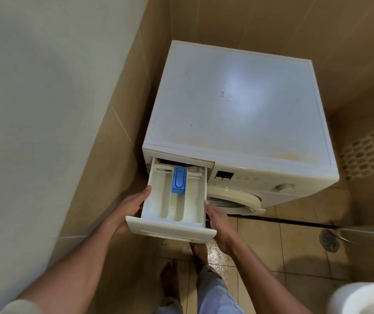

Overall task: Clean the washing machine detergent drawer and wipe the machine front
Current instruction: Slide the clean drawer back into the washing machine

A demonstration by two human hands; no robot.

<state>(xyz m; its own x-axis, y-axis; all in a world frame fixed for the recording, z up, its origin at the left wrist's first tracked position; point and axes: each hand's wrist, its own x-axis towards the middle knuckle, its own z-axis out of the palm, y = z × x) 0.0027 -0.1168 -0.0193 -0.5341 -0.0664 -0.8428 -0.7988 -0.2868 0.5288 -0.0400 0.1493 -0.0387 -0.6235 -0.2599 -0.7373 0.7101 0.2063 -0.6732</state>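
Observation:
A white front-loading washing machine [238,105] stands in a tiled corner. Its cream detergent drawer [174,205] is pulled far out of its slot at the machine's top left, with a blue insert [179,180] in the middle compartment. My left hand [129,209] grips the drawer's left side, thumb along its wall. On the other side, my right hand [217,220] holds the right wall near the front panel. The machine's control panel [224,176], dial [284,187] and round door [235,200] show below the top edge.
A pale wall [34,109] runs close on the left. Beige tiled walls enclose the machine. A floor drain [329,240] and a metal hose lie on the wet tiled floor at right. A white toilet rim [367,298] is at bottom right. My bare feet stand below the drawer.

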